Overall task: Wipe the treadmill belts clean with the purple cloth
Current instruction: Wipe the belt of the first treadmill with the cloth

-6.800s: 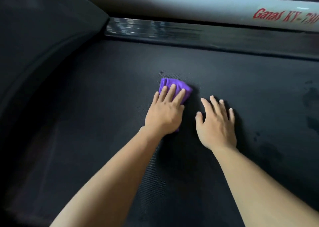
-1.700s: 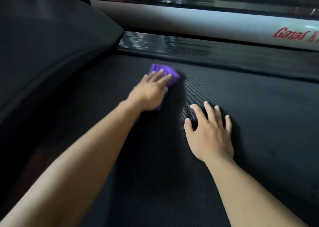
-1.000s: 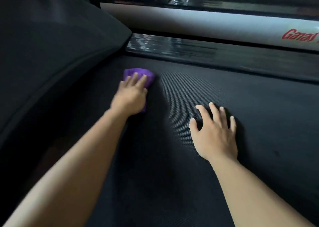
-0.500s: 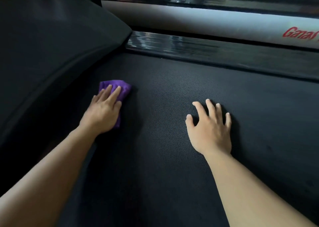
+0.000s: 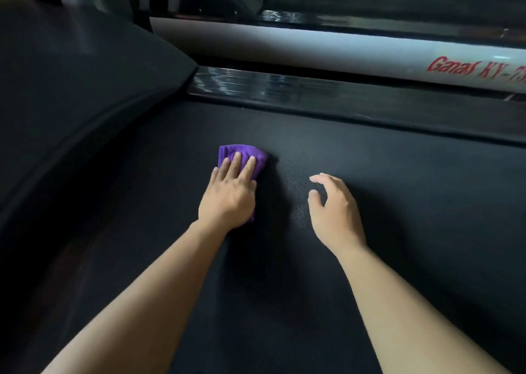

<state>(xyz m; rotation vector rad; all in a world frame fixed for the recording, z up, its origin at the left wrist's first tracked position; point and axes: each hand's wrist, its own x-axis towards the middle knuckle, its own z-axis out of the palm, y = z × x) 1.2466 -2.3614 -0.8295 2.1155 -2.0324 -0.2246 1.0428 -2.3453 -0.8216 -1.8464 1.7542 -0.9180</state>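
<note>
Right, the black treadmill belt (image 5: 398,231) fills most of my view, with a dark hood (image 5: 71,89) rising on the left and a glossy side rail (image 5: 284,89) along the far edge. Beyond that, the white frame (image 5: 284,49) carries red lettering (image 5: 475,67) reading "Ganas KY-7", cut off at the edge. My left hand (image 5: 227,197) lies flat, fingers straight, pressing the purple cloth (image 5: 259,160) onto the belt; my palm hides most of the cloth. My right hand (image 5: 336,211) is just beside it, fingers loosely bent, holding nothing. I can't tell whether its fingertips touch the belt.
</note>
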